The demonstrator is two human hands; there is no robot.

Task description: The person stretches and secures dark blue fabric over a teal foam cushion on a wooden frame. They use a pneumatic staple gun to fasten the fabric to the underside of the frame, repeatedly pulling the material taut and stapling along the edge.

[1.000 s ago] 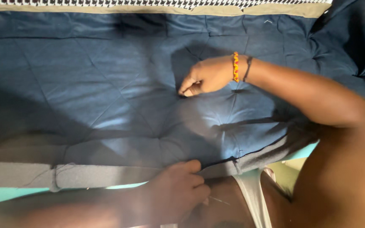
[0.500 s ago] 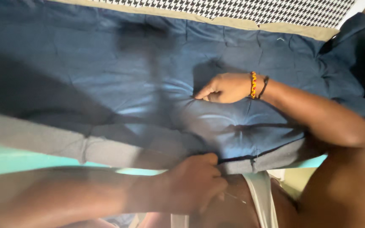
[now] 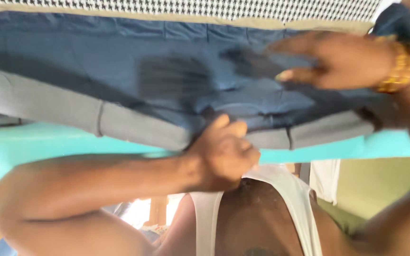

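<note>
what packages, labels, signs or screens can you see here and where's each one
None in view: no package, label, sign or screen.
What shows is plain cloth: a dark blue fabric with a grey band along its near edge, spread on a turquoise surface.
The left hand grips the grey band; the right hand, blurred, is over the blue fabric.

Left hand (image 3: 221, 151) fisted, elbow bent — right hand (image 3: 338, 59) raised, fingers extended.
</note>
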